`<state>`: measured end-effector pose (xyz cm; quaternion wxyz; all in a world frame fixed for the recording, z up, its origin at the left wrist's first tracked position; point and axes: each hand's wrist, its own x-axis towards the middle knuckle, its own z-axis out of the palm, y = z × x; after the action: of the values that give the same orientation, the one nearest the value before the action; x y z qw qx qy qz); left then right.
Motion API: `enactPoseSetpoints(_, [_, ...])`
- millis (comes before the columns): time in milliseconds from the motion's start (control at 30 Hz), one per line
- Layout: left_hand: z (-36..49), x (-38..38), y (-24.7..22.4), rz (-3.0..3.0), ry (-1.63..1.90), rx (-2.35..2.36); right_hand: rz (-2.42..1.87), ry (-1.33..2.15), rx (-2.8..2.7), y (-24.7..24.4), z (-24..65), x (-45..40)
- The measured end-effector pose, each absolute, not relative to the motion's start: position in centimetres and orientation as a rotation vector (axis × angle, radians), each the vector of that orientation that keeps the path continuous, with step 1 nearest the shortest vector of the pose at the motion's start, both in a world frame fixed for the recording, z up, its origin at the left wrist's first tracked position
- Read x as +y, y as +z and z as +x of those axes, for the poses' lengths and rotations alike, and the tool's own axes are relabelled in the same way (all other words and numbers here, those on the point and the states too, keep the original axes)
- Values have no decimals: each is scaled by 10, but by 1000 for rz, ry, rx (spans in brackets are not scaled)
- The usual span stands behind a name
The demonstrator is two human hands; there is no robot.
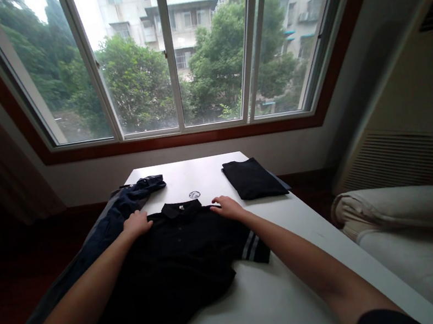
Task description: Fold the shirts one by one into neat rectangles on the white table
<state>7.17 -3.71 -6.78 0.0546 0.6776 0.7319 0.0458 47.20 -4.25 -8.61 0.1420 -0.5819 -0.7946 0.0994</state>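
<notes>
A black polo shirt (174, 253) lies front up on the white table, its collar towards the window. Its right-hand sleeve carries pale stripes, and the lower hem runs crookedly towards me at the left. My left hand (137, 223) is closed at the left shoulder seam, fingers curled over the fabric. At the opposite shoulder, my right hand (228, 207) pinches the cloth between thumb and fingers. My left forearm hides the left sleeve.
The white table (295, 276) reaches to the wall under the window. A folded black garment (253, 179) lies at its far right. Dark blue clothes (117, 218) are heaped along its left edge. A pale sofa (419, 221) stands on the right.
</notes>
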Motion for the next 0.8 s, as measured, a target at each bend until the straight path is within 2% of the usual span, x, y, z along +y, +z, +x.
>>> enactPoseSetpoints(133, [72, -33, -66, 1908, 139, 2242, -1758, 74, -2285, -92, 436, -44])
enactPoseSetpoints(233, [71, -42, -56, 1934, 125, 2206, -1872, 161, -2319, -87, 427, -49])
enactPoseSetpoints(333, [64, -58, -38, 2004, 147, 2183, -1875, 287, -2403, -71, 435, -56])
enactPoseSetpoints(433, [52, -72, -2, 2092, 309, 2228, -1774, 104, -2343, -42, 454, -68])
enactPoseSetpoints(533, [51, -89, 60, 2167, 765, 2391, -1693, -212, -2119, 10, 475, -83])
enactPoseSetpoints(633, [69, -119, 135, 2292, 1170, 2441, -1481, -488, -1891, 84, 493, -103])
enactPoseSetpoints(800, [87, -188, 245, 2518, 1817, 2281, -1130, -807, -1650, 207, 524, -152])
